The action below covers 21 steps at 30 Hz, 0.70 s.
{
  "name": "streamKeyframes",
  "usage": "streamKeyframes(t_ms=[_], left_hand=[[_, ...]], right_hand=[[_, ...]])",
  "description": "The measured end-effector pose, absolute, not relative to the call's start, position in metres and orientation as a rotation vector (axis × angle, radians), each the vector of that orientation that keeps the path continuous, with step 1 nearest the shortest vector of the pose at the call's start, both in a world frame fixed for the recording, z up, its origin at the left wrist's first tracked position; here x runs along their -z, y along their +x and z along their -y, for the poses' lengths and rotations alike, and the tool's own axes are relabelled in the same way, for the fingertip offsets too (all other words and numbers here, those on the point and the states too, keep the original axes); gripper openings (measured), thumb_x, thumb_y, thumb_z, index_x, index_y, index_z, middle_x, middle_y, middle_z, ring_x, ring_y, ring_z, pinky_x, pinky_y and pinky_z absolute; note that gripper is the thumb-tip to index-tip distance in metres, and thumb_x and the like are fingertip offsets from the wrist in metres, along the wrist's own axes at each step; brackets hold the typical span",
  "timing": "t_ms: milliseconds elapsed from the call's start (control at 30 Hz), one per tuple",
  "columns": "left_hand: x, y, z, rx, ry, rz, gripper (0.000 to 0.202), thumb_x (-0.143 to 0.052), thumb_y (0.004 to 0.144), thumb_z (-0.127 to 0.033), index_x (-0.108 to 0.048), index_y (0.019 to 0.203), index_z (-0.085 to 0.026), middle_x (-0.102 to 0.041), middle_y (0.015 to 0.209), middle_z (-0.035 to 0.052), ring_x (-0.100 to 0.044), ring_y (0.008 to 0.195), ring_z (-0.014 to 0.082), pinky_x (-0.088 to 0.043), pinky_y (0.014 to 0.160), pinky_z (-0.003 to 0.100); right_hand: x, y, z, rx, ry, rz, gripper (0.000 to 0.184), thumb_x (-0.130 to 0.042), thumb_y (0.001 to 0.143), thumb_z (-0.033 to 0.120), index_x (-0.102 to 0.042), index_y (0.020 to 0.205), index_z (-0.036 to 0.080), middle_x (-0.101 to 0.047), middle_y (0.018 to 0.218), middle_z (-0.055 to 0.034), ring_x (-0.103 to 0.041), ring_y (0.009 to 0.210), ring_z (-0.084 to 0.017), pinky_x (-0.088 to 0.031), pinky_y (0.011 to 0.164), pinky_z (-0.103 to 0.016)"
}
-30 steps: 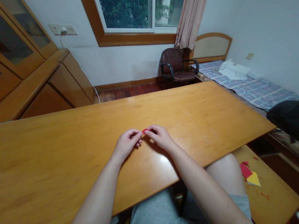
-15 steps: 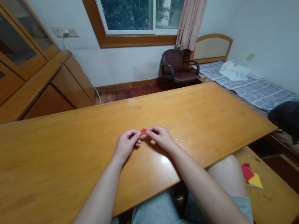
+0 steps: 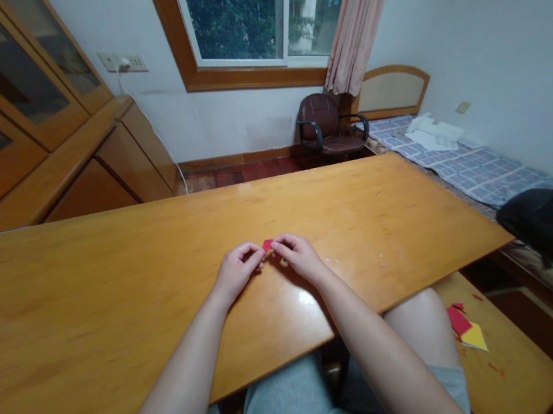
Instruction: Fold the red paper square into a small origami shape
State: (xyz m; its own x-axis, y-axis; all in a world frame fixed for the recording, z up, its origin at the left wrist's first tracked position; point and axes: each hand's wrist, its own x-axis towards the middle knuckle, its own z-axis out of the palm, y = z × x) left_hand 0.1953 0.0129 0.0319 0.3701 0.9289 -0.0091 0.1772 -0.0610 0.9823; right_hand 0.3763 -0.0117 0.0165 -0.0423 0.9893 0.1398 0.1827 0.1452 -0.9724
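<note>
A small piece of red folded paper (image 3: pixel 267 244) is held between my two hands, just above the wooden table (image 3: pixel 115 287). My left hand (image 3: pixel 240 270) pinches its left side between thumb and fingers. On the other side, my right hand (image 3: pixel 298 255) grips the right edge the same way. The fingertips cover part of the paper, so its full shape is hidden. Tiny white scraps (image 3: pixel 382 260) lie on the tabletop to the right of my right hand.
Right of my leg, a lower wooden bench (image 3: pixel 518 365) bears red paper (image 3: pixel 460 321), yellow paper (image 3: pixel 475 338) and red scraps. A black bag (image 3: pixel 551 227) rests on the bed (image 3: pixel 494 170). Beyond the table stand a brown armchair (image 3: pixel 323 124) and a wooden cabinet (image 3: pixel 87 183).
My left hand has shifted slightly right, closer to my right hand, and its thumb sits lower on the red paper. Both hands still hold it.
</note>
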Motion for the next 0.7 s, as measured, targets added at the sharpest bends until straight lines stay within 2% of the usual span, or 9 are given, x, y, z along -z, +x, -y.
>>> streamKeyframes(t_ms=[233, 700], left_hand=[[-0.0272, 0.1956, -0.015, -0.847, 1.663, -1.082, 0.032, -0.059, 0.083, -0.045, -0.066, 0.071, -0.016, -0.06, 0.062, 0.0002, -0.056, 0.058, 0.0134, -0.044, 0.057, 0.023], [-0.0259, 0.193, -0.0177, -0.902, 1.799, -1.038, 0.032, -0.057, 0.088, -0.041, -0.066, 0.07, -0.017, -0.058, 0.064, -0.0002, -0.055, 0.061, 0.0127, -0.044, 0.059, 0.023]], right_hand=[[-0.0193, 0.3763, 0.0124, -0.92, -1.219, 1.667, 0.02, -0.057, 0.093, 0.032, -0.069, 0.087, 0.018, -0.07, 0.082, -0.0022, -0.063, 0.079, -0.015, -0.046, 0.077, -0.025], [-0.0203, 0.375, 0.0126, -0.851, -1.245, 1.717, 0.019, -0.055, 0.095, 0.029, -0.068, 0.087, 0.019, -0.07, 0.082, -0.0017, -0.063, 0.08, -0.015, -0.045, 0.078, -0.025]])
